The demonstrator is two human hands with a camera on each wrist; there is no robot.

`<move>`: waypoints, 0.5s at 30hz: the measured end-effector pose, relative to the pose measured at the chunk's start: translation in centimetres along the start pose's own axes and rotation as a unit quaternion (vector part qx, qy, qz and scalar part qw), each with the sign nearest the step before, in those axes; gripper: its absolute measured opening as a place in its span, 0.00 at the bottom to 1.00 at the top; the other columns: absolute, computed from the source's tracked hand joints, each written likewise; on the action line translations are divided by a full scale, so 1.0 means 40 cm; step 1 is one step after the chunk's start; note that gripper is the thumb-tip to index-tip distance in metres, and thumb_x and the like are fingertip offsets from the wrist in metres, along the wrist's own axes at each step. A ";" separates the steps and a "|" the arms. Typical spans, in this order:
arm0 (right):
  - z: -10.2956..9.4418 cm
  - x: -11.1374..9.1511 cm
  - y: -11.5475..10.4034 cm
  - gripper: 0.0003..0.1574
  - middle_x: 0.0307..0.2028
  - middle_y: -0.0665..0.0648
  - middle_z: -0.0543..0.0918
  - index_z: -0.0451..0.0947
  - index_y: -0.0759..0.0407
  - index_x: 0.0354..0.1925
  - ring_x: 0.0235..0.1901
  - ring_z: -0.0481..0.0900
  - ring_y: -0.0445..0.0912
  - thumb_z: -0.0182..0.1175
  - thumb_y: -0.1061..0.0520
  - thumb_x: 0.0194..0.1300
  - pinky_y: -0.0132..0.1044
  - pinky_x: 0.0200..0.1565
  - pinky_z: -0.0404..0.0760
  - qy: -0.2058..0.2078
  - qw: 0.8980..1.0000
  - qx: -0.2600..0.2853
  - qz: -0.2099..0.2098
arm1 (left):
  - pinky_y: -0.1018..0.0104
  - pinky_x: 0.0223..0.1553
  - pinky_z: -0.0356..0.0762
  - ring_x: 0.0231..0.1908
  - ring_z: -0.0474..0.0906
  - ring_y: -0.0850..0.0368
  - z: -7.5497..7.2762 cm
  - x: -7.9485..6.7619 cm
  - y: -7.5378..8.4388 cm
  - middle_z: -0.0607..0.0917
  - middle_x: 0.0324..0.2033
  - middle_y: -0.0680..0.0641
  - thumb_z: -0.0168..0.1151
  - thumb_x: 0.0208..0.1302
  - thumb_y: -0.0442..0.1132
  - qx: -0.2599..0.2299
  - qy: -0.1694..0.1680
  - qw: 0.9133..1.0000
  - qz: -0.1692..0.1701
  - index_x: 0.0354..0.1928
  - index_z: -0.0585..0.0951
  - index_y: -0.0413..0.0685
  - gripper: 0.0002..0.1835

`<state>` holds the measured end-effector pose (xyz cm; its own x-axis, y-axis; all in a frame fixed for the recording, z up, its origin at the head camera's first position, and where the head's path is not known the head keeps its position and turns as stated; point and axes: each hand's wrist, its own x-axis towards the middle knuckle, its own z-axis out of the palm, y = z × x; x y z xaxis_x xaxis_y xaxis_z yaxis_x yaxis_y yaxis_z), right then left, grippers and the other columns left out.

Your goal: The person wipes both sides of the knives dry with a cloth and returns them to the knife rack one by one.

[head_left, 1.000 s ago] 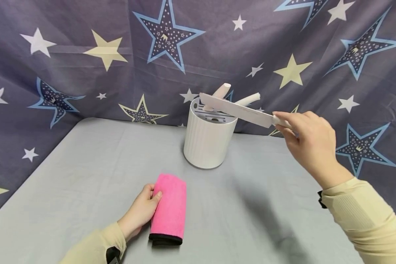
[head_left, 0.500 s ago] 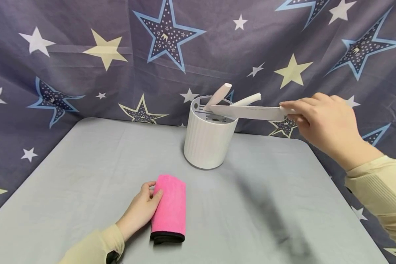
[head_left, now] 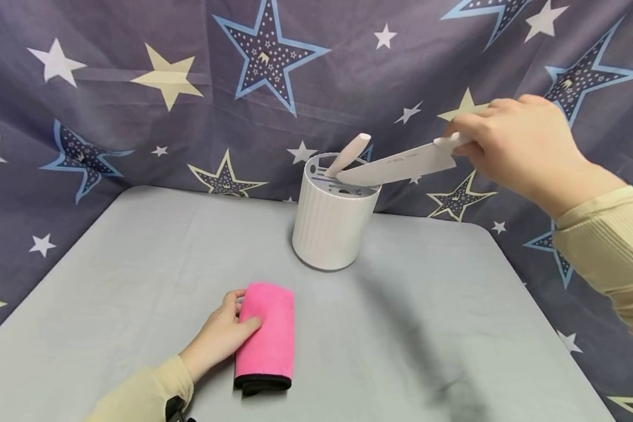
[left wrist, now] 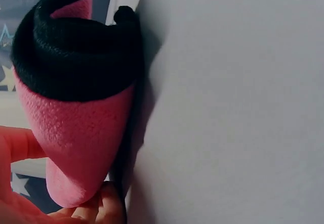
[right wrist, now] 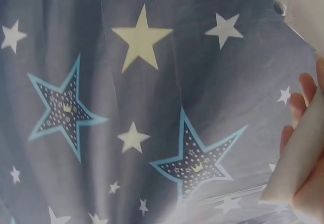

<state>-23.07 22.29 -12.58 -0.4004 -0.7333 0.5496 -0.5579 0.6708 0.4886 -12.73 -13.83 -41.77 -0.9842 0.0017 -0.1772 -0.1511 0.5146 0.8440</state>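
In the head view my right hand (head_left: 522,146) grips the white handle of a chef's knife (head_left: 401,166), raised at the right. Its blade slants down to the left, the tip over the slotted top of a white ribbed knife block (head_left: 333,228); whether the tip touches a slot I cannot tell. A pale knife handle (head_left: 350,153) sticks up out of the block. On the table my left hand (head_left: 224,331) holds a folded pink cloth (head_left: 268,334) with black edging, thumb on top. The left wrist view shows that cloth (left wrist: 76,117) close up. The right wrist view catches the held handle (right wrist: 298,153).
A grey-covered table (head_left: 190,252) spreads under everything, its far edge close to a dark star-patterned curtain (head_left: 348,70). The block stands near that far edge, beyond the cloth.
My right hand has risen and tilted the knife, so its blade now slopes down toward the block. The second white handle has dropped out of sight behind the blade. The cloth has barely shifted.
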 end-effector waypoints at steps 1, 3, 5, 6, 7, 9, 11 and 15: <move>0.000 0.009 0.001 0.17 0.31 0.58 0.88 0.84 0.55 0.42 0.25 0.79 0.57 0.68 0.65 0.51 0.51 0.27 0.68 0.003 1.000 -0.008 -0.007 | 0.62 0.41 0.78 0.43 0.82 0.53 -0.001 0.000 -0.002 0.80 0.52 0.36 0.61 0.63 0.42 0.008 0.000 1.000 0.002 0.69 0.59 0.31 0.38; 0.001 0.024 0.001 0.16 0.31 0.57 0.88 0.84 0.54 0.40 0.27 0.78 0.55 0.66 0.66 0.51 0.50 0.30 0.67 0.008 1.000 -0.019 -0.020 | 0.60 0.43 0.77 0.45 0.82 0.52 -0.001 0.000 -0.006 0.81 0.52 0.37 0.61 0.64 0.42 0.017 0.003 1.000 0.006 0.69 0.59 0.31 0.37; 0.005 0.040 -0.002 0.14 0.30 0.57 0.86 0.84 0.54 0.38 0.28 0.77 0.55 0.65 0.66 0.51 0.50 0.32 0.66 0.009 0.999 -0.026 -0.031 | 0.58 0.45 0.78 0.46 0.82 0.50 -0.002 -0.002 -0.008 0.81 0.52 0.36 0.61 0.64 0.42 0.021 0.005 1.000 0.007 0.69 0.59 0.31 0.37; 0.010 0.047 -0.004 0.14 0.30 0.57 0.85 0.84 0.53 0.38 0.28 0.77 0.55 0.64 0.66 0.52 0.51 0.33 0.66 0.011 0.999 -0.027 -0.036 | 0.56 0.46 0.78 0.47 0.82 0.49 -0.002 -0.003 -0.010 0.81 0.52 0.36 0.60 0.65 0.42 0.022 0.006 1.000 0.008 0.69 0.60 0.31 0.36; 0.015 0.054 -0.008 0.13 0.30 0.57 0.84 0.84 0.53 0.37 0.29 0.77 0.55 0.64 0.66 0.52 0.51 0.34 0.66 0.008 0.999 -0.029 -0.037 | 0.55 0.47 0.78 0.48 0.82 0.48 -0.001 -0.004 -0.010 0.81 0.52 0.36 0.60 0.65 0.42 0.022 0.008 1.000 0.008 0.69 0.60 0.31 0.36; 0.029 0.069 -0.018 0.14 0.30 0.57 0.83 0.85 0.52 0.38 0.31 0.76 0.56 0.63 0.65 0.53 0.52 0.36 0.66 0.002 0.999 -0.035 -0.039 | 0.52 0.50 0.78 0.50 0.81 0.46 0.001 -0.005 -0.012 0.80 0.54 0.35 0.60 0.66 0.42 0.026 0.011 1.000 0.006 0.69 0.60 0.31 0.36; 0.049 0.080 -0.032 0.15 0.29 0.58 0.80 0.85 0.50 0.37 0.30 0.76 0.56 0.62 0.66 0.53 0.52 0.37 0.66 -0.003 0.998 -0.044 -0.040 | 0.48 0.53 0.77 0.53 0.80 0.44 0.005 -0.005 -0.012 0.80 0.56 0.34 0.59 0.66 0.43 0.032 0.015 0.999 0.005 0.69 0.60 0.32 0.35; 0.093 0.092 -0.065 0.17 0.29 0.59 0.76 0.85 0.48 0.34 0.29 0.74 0.57 0.58 0.68 0.53 0.52 0.37 0.68 -0.009 0.998 -0.057 -0.038 | 0.45 0.57 0.74 0.57 0.78 0.40 0.014 -0.003 -0.008 0.78 0.59 0.32 0.57 0.66 0.43 0.039 0.021 0.999 0.000 0.69 0.60 0.33 0.35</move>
<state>-25.79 17.41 -14.35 -0.3738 -0.7840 0.4957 -0.5019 0.6204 0.6027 -12.52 -13.53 -42.31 -0.9875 -0.0324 -0.1545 -0.1446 0.5791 0.8023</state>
